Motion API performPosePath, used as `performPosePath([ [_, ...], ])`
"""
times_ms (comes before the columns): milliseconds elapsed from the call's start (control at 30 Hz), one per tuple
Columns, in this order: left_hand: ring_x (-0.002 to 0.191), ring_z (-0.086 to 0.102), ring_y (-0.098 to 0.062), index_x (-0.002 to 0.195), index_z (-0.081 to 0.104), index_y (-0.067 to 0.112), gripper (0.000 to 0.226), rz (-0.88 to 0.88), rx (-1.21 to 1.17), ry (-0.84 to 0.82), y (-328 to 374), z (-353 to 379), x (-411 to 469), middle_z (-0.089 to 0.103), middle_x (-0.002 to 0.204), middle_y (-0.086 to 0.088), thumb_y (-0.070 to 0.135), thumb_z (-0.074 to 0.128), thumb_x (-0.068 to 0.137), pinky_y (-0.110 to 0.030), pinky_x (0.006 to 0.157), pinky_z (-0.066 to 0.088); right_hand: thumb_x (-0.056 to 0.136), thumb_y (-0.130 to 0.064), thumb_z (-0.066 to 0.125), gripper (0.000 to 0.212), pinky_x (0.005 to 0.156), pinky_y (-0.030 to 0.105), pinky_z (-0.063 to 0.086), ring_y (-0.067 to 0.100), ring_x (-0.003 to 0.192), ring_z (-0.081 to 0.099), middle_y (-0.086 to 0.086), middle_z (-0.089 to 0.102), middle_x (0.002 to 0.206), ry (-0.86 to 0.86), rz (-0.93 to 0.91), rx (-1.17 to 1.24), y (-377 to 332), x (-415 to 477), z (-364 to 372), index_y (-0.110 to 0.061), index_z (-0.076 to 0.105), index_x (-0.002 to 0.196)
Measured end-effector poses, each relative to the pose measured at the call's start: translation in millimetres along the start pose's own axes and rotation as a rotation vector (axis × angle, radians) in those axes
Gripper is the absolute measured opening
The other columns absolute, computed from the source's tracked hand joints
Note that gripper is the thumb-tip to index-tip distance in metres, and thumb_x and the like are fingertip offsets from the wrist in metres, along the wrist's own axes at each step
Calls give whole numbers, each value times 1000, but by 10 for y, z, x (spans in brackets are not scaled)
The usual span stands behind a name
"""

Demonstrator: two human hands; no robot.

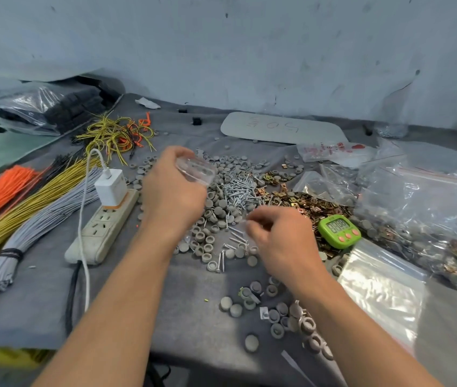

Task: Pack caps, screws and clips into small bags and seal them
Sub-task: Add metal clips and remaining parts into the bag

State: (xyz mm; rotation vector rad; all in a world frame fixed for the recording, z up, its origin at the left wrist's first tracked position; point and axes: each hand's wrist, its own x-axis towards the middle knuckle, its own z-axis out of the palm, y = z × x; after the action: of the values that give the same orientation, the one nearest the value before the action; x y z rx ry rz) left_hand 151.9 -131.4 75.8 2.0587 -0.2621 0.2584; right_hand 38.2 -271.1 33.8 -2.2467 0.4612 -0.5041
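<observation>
1. Your left hand (174, 191) is up off the cloth, thumb and fingers pinching a small bag (196, 170). Grey caps show through its clear plastic.
2. Your right hand (277, 238) is low, fingertips bunched together right at the loose screws. It's blurred, so I can't tell whether that pinch has a screw in it or nothing.
3. Stock check: the caps pile (207, 241) spreads under and between both hands. The screws heap (242, 191) sits just ahead of your right hand. The clips (313, 203) lie ahead and to that hand's outer side, next to the green timer (339, 230).
4. For this bag, the caps look to be in. I see no screws or clips inside, and its mouth doesn't look pressed shut, so I'd call it the opening stretch, with screws, clips and sealing to go.
5. For the job overall, the big clear sack (422, 208) beyond your right hand looks stuffed with filled packets, a solid batch done. The stack of empty bags (383, 286) beside your right forearm, plus those piles, says there's plenty left.
</observation>
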Motion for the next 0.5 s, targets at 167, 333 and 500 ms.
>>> performPosePath([
  [167,84,63,-12,107,58,39,44,148,307,-394,57,301,-231,66,101,10,20,84,78,-29,67,49,88,-32,81,10,57,22,52,3,65,68,-18,74,71,169,-11,274,23,78,-219,-33,80,78],
  [333,83,65,-16,96,58,37,42,222,364,-573,145,311,-310,67,92,10,11,80,71,-31,65,51,83,-29,85,6,57,16,51,-1,70,67,-18,75,73,52,-13,127,1,90,-145,-34,84,87],
  [500,67,65,-9,90,59,37,44,166,242,-586,116,253,-275,70,85,8,6,81,70,-25,52,48,92,-27,76,12,59,23,51,8,72,66,-21,73,73,100,-53,176,-47,86,-110,-32,83,84],
])
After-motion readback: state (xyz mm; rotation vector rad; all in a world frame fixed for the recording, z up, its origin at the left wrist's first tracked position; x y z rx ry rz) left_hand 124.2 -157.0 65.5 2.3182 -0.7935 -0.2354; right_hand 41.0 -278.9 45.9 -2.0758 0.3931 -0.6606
